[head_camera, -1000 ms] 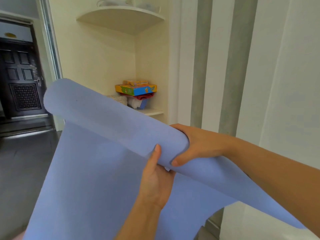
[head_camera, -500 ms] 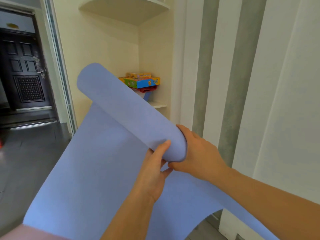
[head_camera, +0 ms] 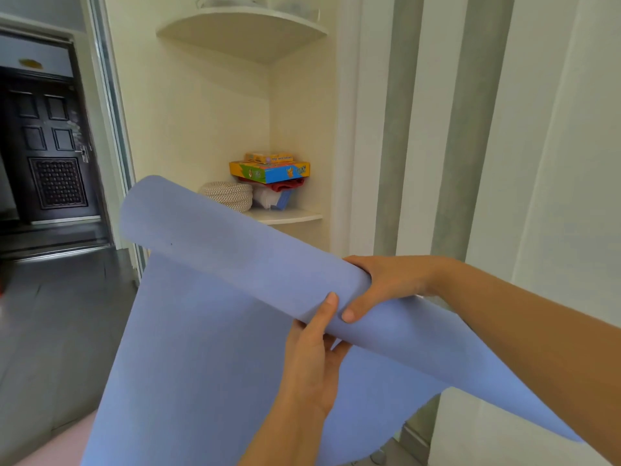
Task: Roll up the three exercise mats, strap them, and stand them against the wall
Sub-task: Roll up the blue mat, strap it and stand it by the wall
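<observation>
Blue exercise mat [head_camera: 201, 348] held in the air, partly rolled. Right hand [head_camera: 386, 284] clamped around the roll's near end, left hand [head_camera: 312, 358] pinching beneath. Probably light, floppy, springy; best gripped mid-roll, beyond the fingertips, to prevent unwinding.

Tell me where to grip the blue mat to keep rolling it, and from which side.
Grip the blue mat on its rolled tube's near end, probably best, where the right hand wraps over the top and the left hand pinches from below. The far end sticks out unsupported, and the loose sheet hanging beneath gives nothing firm.
</observation>
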A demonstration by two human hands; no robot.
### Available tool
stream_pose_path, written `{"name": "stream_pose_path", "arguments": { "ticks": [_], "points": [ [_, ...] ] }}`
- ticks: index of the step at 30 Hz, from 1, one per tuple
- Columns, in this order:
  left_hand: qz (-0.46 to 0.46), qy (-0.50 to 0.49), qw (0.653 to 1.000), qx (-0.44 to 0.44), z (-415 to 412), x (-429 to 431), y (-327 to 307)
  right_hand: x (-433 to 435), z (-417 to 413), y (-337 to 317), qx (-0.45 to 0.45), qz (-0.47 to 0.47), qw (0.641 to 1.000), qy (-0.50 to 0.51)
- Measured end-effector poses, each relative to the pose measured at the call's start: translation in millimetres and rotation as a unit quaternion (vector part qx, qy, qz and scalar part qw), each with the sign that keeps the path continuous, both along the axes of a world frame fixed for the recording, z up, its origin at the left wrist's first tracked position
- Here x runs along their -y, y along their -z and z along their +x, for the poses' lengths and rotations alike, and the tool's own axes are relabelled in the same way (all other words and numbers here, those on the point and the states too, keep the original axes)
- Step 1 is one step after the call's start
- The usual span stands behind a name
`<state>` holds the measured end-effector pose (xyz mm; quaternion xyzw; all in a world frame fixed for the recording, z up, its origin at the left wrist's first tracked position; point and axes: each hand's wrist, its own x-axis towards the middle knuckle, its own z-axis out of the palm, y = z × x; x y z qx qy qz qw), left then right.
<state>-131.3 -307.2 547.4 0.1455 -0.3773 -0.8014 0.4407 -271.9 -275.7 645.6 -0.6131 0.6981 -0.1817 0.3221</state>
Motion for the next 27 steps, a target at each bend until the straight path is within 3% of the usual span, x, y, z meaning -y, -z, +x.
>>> {"name": "stream_pose_path", "arguments": {
  "ticks": [3,11,14,19,27],
  "points": [
    [-0.010,0.010,1.000,-0.006,0,3,0,3,2,-8,0.033,0.039,0.998,-0.027],
    [-0.052,-0.029,0.998,-0.007,7,28,3,5,24,10,-0.008,-0.178,0.981,0.078],
    [-0.081,-0.024,0.996,0.021,9,37,5,4,24,27,0.054,-0.218,0.968,0.113],
    [-0.145,0.022,0.986,0.078,14,50,19,1,19,68,0.234,-0.216,0.933,0.167],
    [-0.162,0.037,0.974,0.156,29,60,49,7,20,106,0.251,-0.178,0.929,0.204]
  ]
}}
